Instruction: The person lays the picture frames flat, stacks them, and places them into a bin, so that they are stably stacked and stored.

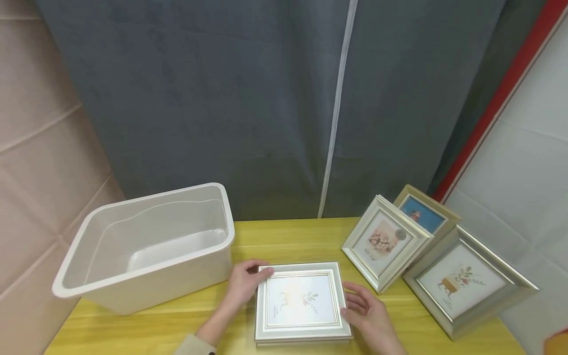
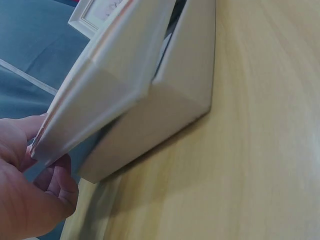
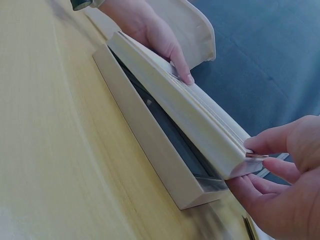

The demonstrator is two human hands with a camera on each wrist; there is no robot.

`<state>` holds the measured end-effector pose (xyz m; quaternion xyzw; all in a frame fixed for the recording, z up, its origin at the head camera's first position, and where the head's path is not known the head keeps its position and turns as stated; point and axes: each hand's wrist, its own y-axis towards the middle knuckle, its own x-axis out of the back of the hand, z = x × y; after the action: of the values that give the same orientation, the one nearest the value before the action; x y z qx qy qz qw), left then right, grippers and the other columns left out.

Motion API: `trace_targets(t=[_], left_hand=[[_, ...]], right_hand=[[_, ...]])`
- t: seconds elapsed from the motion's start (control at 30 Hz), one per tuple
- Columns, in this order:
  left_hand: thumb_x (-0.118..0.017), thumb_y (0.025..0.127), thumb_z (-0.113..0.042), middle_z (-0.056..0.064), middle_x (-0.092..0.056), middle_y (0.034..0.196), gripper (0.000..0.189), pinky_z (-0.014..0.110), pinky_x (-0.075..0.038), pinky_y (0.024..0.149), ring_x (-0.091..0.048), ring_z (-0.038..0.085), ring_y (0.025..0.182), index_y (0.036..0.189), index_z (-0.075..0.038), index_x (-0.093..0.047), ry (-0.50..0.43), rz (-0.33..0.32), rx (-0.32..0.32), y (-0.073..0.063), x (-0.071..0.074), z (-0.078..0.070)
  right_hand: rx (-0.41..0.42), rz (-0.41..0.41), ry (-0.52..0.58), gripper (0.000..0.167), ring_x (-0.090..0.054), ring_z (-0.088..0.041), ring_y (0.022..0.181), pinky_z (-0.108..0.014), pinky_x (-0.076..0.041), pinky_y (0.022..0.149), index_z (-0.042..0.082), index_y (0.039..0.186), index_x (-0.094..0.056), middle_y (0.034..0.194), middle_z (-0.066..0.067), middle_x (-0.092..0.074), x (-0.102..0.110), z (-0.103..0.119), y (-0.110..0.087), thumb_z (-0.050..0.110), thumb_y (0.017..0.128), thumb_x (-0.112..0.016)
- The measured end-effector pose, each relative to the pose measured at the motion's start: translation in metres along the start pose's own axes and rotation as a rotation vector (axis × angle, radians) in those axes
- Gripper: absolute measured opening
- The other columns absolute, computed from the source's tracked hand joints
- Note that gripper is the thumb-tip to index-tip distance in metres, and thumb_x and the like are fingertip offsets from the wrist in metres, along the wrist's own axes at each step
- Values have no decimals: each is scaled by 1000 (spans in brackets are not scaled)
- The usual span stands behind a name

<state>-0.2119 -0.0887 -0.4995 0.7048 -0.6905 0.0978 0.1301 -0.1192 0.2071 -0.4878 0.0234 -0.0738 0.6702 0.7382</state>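
Head view: upper frame (image 1: 301, 300) sits at front centre over the surface (image 1: 293, 241), white with thin gold trim lines, rectangular, glare on its picture face. Left grip (image 1: 243, 285) pinches its left edge, thumb on top; right grip (image 1: 368, 311) pinches the right edge. Bare strip of surface behind it, back to the smooth grey curtain (image 1: 244, 108). Left side: pale bin (image 1: 164, 286), rounded corners, wall just beside left grip, so tight there. Right side: white standing frame (image 1: 385, 242) near right grip, gold-rimmed frame (image 1: 417, 213) behind it, silver metallic-looking frame (image 1: 461, 283) further right.

Left wrist: left grip has the upper frame's corner between thumb and fingers. Lower frame (image 2: 155, 122) lies on the surface; frames tilted relative to each other, dark wedge between. Bevelled sides, satin-looking. Plenty of bare wood grain right of the lower frame.

Right wrist: right grip pinches the upper frame's end, thumb above, fingers below. Gap to the lower frame is wider toward this end; dark glossy face visible inside. Left thumb lies on the stepped moulding.
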Motion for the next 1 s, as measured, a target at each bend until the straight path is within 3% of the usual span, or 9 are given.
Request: trace_targets(t=[0.33, 0.6, 1.0], left_hand=[[-84, 84, -24, 2, -65, 90, 24, 30, -47, 73, -53, 18, 84, 98, -6, -77, 54, 19, -22, 2, -2, 8], [-84, 85, -23, 1, -64, 88, 23, 28, -48, 72, -53, 16, 82, 98, -7, -77, 80, 46, -46, 1, -2, 9], [-82, 86, -21, 0, -60, 81, 19, 27, -46, 66, -52, 17, 78, 99, -8, -77, 65, 52, -45, 1, -2, 12]], right_hand=[[-10, 47, -28, 63, -66, -29, 107, -25, -55, 85, -12, 139, -51, 123, -26, -66, 2, -4, -3, -10, 80, -72], [-34, -7, -25, 58, -65, -19, 103, -23, -54, 86, -13, 136, -54, 121, -24, -68, 0, -8, -6, -11, 81, -72], [-45, -40, -43, 54, -65, -22, 109, -20, -53, 88, -15, 134, -55, 125, -28, -66, -4, -14, -10, -9, 83, -71]])
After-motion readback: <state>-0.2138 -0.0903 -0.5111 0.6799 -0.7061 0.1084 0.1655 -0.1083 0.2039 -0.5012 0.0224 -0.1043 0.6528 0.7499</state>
